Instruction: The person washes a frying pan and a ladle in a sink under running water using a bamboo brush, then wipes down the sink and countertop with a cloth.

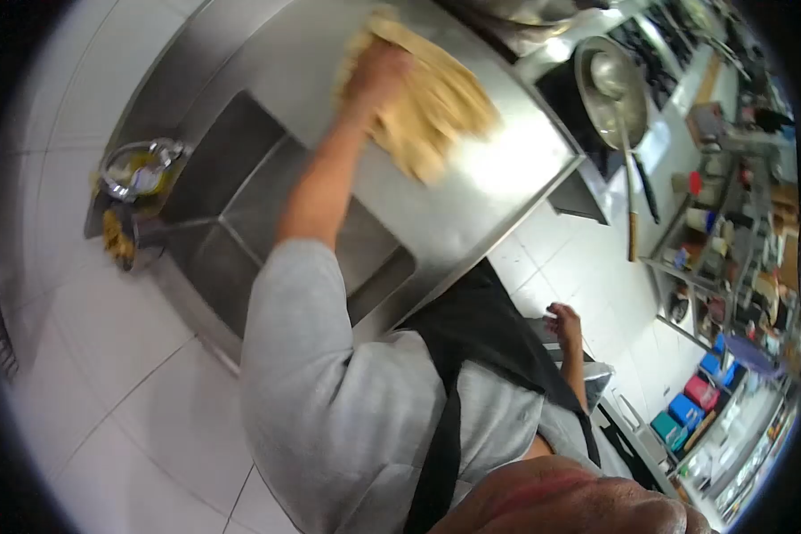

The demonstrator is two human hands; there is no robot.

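A yellow cloth lies spread and bunched over the steel counter beside the sink. My left hand presses down on its upper part, with the fingers wrapped into the folds and somewhat blurred. Below my left forearm is the steel sink basin. At my other side, my right hand hangs in the air by the black apron. Its fingers are apart and loosely bent, and nothing shows in them.
At the sink's left end stands a clear container with something yellow inside. A pan with a ladle sits on the stove at upper right, handles jutting outward. Shelves with many items line the right side, near several colored bins.
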